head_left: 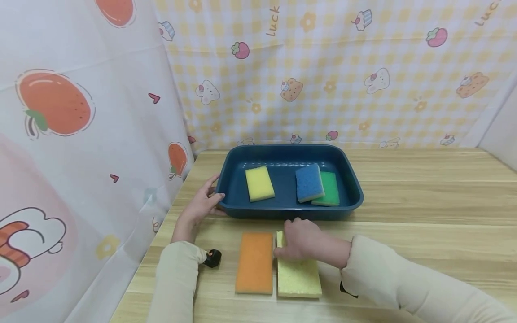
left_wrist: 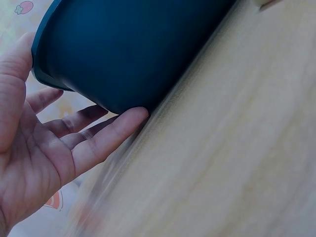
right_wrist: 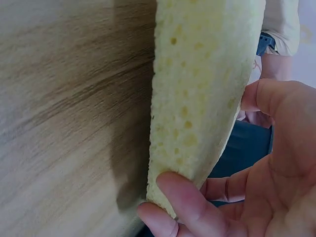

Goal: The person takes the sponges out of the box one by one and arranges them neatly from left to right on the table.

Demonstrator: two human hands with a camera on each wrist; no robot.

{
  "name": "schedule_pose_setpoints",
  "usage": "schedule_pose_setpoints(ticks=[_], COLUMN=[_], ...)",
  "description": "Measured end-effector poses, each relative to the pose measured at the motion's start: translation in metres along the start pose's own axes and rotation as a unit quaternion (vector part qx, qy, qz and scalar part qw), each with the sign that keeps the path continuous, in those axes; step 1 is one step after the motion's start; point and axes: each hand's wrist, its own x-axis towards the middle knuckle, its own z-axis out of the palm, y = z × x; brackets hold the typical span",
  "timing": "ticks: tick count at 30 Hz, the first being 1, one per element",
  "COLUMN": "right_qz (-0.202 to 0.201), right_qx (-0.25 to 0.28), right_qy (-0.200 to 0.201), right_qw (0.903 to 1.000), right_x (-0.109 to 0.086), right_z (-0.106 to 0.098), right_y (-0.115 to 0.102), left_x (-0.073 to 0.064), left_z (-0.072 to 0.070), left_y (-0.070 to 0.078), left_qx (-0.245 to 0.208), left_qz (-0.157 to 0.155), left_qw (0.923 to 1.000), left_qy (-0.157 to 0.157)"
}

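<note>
Your spread left grip [head_left: 202,201] is touching the tray [head_left: 278,212] holding yellow [head_left: 260,183], blue [head_left: 308,181] and green sponges [head_left: 331,189]. Your right grip [head_left: 302,241] is clamping another sponge [head_left: 298,280].

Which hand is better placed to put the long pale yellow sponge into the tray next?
Most likely the right hand: it grips the long pale yellow sponge, just in front of the tray. The left hand holds the tray's left end, apart from that sponge.

The left arm [head_left: 173,282] extends from near left, the left hand [head_left: 202,202] spread, fingers fairly straight; the right arm [head_left: 397,273] slants from near right, the right hand [head_left: 304,241] (back upward) pinching.
</note>
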Motion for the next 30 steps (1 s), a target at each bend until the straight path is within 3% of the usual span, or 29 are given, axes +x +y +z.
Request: schedule_pose_setpoints(ticks=[11,17,21,30], right_qz=[0.006,-0.002,-0.011,-0.019], right_qx=[-0.003,-0.024,-0.034,-0.046], right_qy=[-0.01,-0.008,0.0,0.008], right_qw=[0.9999,0.9997,0.9994,0.9987], right_x=[0.003,0.0,-0.002,-0.001], right_z=[0.004,0.005,0.005,0.008], right_y=[-0.003,-0.005,-0.005,-0.005], left_x=[0.0,-0.006,0.0,-0.001], left_z=[-0.001,0.005,0.001,0.0], left_y=[0.0,0.01,0.002,0.001], left_qx=[0.001,-0.002,-0.001,0.001], left_qz=[0.003,-0.001,-0.002,0.003], left_qw=[1.0,1.0,1.0,1.0], left_qy=[-0.001,-0.004,-0.002,-0.003])
